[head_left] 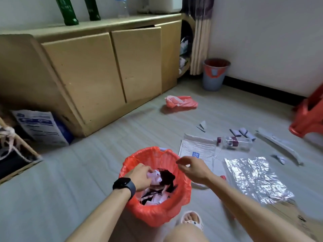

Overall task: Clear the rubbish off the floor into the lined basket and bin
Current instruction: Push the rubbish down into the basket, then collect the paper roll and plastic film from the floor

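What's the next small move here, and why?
Probably release. The left hand is inside the red-lined basket, fingers curled on a crumpled white paper that is already over the rubbish in there. Letting go would free the hand. The right hand hangs empty above the rim, and a padded envelope, bottle and foil sheet lie on the floor.

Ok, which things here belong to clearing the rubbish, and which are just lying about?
Job: lined basket, grey bin, crumpled paper in left hand, plastic bottle, foil sheet, padded envelope, red bag.
Lying about: green bottles, red stool, cabinet.
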The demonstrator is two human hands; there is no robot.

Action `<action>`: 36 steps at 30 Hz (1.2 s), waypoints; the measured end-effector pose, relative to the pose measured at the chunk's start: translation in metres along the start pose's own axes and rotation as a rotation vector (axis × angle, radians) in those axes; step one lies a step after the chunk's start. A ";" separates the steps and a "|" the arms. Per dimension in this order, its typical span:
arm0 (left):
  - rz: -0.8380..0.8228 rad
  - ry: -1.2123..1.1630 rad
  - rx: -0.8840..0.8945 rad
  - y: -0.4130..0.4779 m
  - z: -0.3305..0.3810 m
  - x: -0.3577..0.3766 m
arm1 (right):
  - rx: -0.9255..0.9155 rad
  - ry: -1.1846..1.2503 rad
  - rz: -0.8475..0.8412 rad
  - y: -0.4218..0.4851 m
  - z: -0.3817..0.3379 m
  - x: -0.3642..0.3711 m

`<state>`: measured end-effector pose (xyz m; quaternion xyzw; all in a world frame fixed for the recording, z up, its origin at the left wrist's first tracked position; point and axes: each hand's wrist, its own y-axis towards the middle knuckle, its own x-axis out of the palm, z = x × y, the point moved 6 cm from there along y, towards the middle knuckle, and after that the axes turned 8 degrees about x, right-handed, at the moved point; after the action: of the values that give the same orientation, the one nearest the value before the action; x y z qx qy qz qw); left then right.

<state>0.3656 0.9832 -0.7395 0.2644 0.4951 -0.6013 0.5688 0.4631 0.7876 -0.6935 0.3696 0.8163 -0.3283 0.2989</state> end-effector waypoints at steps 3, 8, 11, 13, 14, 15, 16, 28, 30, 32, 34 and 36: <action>0.016 0.050 0.093 0.019 0.031 -0.011 | -0.004 -0.176 0.024 -0.006 0.028 -0.065; 0.025 0.084 0.292 0.058 0.117 -0.015 | 0.126 -0.325 0.182 -0.024 0.102 -0.166; -0.031 0.084 0.388 0.084 0.176 0.011 | 0.252 -0.218 0.286 -0.041 0.166 -0.197; -0.075 0.077 0.432 0.099 0.207 0.036 | 0.323 -0.136 0.318 -0.050 0.207 -0.195; -0.103 0.075 0.448 0.108 0.223 0.053 | 0.366 -0.106 0.324 -0.052 0.232 -0.191; -0.130 0.083 0.455 0.117 0.236 0.071 | 0.410 -0.081 0.324 -0.054 0.256 -0.182; -0.151 0.084 0.456 0.120 0.243 0.082 | 0.436 -0.063 0.317 -0.055 0.272 -0.172; -0.366 0.244 0.469 0.291 0.291 0.218 | 0.574 0.103 0.212 0.030 0.454 -0.081; -0.356 0.254 0.457 0.322 0.296 0.222 | 0.582 0.130 0.260 0.049 0.475 -0.092; -0.345 0.246 0.450 0.345 0.301 0.223 | 0.612 0.129 0.306 0.063 0.493 -0.105; -0.339 0.233 0.462 0.376 0.309 0.225 | 0.644 0.120 0.345 0.085 0.518 -0.123; -0.309 0.233 0.494 0.403 0.319 0.222 | 0.674 0.100 0.380 0.107 0.541 -0.142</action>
<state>0.7773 0.6588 -0.9360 0.3832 0.4302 -0.7484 0.3286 0.7591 0.3753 -0.9508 0.6073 0.5930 -0.4985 0.1760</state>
